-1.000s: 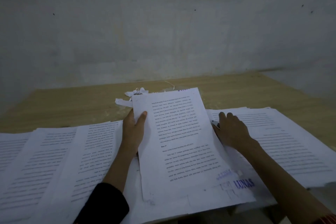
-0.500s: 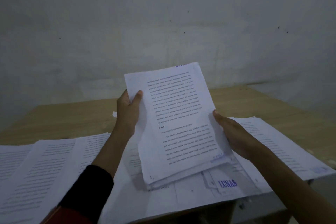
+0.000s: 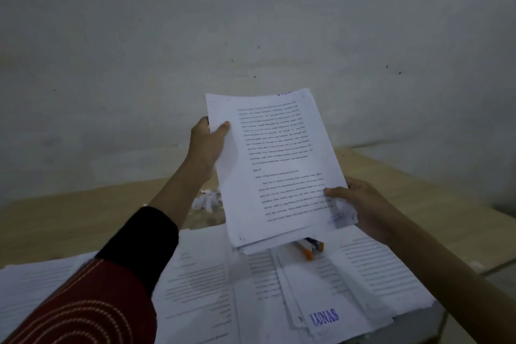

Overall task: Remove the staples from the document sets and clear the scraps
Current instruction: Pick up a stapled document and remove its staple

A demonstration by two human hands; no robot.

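Note:
A thick document set (image 3: 279, 167) of white printed pages is held up in the air, tilted toward me. My left hand (image 3: 208, 145) grips its upper left edge, thumb on the front page. My right hand (image 3: 360, 205) grips its lower right corner, thumb on top. Below the set lies an orange and dark staple remover (image 3: 310, 248) on the spread papers. A small heap of white paper scraps (image 3: 206, 201) lies on the wooden table (image 3: 55, 220) behind my left forearm.
Several stacks of printed pages (image 3: 212, 288) cover the near table, one sheet stamped LUNAS (image 3: 324, 317) in blue. A grey wall (image 3: 251, 22) stands close behind the table. The table's right edge (image 3: 446, 204) runs diagonally.
Both hands have lifted the document set off the pile and raised it higher toward the wall. The staple remover underneath has come into view.

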